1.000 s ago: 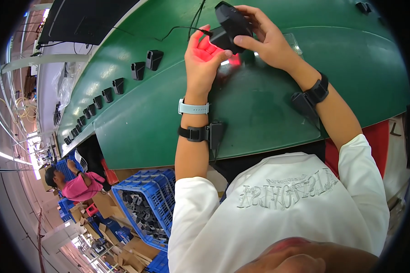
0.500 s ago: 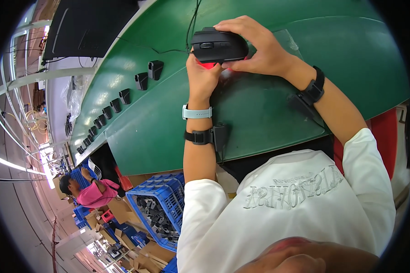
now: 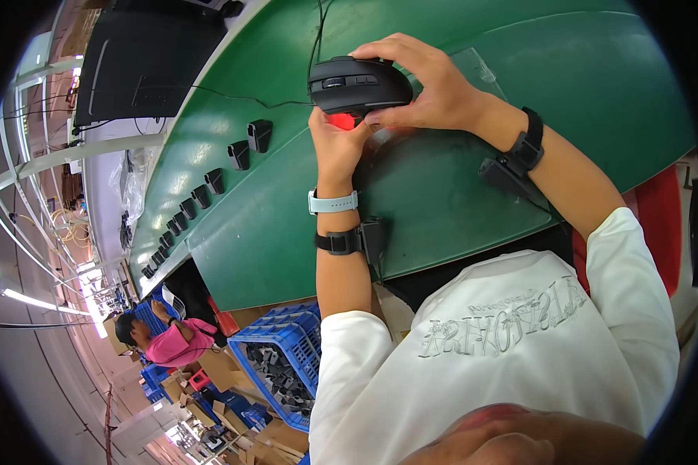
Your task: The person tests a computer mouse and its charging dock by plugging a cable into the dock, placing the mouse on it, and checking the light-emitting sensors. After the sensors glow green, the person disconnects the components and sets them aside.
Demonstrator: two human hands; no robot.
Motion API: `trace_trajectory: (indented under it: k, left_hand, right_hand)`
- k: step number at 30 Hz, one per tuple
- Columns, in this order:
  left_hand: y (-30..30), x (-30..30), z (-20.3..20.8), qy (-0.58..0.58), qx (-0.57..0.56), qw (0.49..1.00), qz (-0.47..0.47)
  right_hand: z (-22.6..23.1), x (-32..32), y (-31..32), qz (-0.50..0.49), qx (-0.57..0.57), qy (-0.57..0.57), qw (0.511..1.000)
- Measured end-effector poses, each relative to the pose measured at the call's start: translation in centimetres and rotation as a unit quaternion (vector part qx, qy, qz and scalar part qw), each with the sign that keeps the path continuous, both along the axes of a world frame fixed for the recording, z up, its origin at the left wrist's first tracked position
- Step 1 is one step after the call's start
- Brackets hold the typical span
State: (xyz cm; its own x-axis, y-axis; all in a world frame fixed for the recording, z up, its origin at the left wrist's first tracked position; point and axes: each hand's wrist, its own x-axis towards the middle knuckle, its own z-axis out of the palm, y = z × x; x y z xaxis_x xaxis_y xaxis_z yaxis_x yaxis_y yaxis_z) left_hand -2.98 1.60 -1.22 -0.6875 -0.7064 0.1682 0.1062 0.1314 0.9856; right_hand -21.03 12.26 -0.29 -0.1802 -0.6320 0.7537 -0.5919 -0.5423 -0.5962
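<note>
A black computer mouse (image 3: 361,87) with a scroll wheel is held up over the green table, and its cable runs off to the left. My right hand (image 3: 426,81) grips it from the right, with the thumb along its near side and the fingers over the far side. Below the mouse is my left hand (image 3: 338,147), its fingers closed and mostly hidden under the mouse. Red light glows on the left palm and fingers from the underside. Each wrist wears a black strap, and the left also has a pale blue band (image 3: 333,203).
Several small black plastic parts (image 3: 259,136) stand in a line along the left of the green table (image 3: 271,256). A large black panel (image 3: 143,66) is at the upper left. Below the table edge sits a blue crate (image 3: 275,325) of dark parts. A person in pink (image 3: 182,341) works beyond.
The mouse and both hands have shifted slightly left and down in the picture. The mouse has tilted a little, and more red glow shows on the left hand. My grip stays.
</note>
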Motion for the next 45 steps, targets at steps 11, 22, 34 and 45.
trace_trajectory:
  k: [11, 22, 34, 45]
  left_hand:
    - [0.3, -0.4, 0.1, 0.055, 0.036, 0.998, -0.023]
    - [0.4, -0.7, -0.1, 0.073, 0.028, 0.997, -0.013]
    - [0.7, -1.0, 0.0, 0.062, -0.016, 0.998, 0.002]
    - [-0.7, -0.7, 0.9, 0.139, 0.09, 0.984, 0.07]
  right_hand:
    - [-0.3, -0.4, -0.1, 0.005, -0.003, -0.014, 1.0]
    - [-0.5, -0.5, -0.2, 0.009, -0.022, -0.001, 1.0]
    - [-0.6, -0.6, -0.3, 0.007, -0.037, 0.0, 0.999]
    - [-0.9, -3.3, -0.1, 0.169, 0.181, -0.081, 0.965]
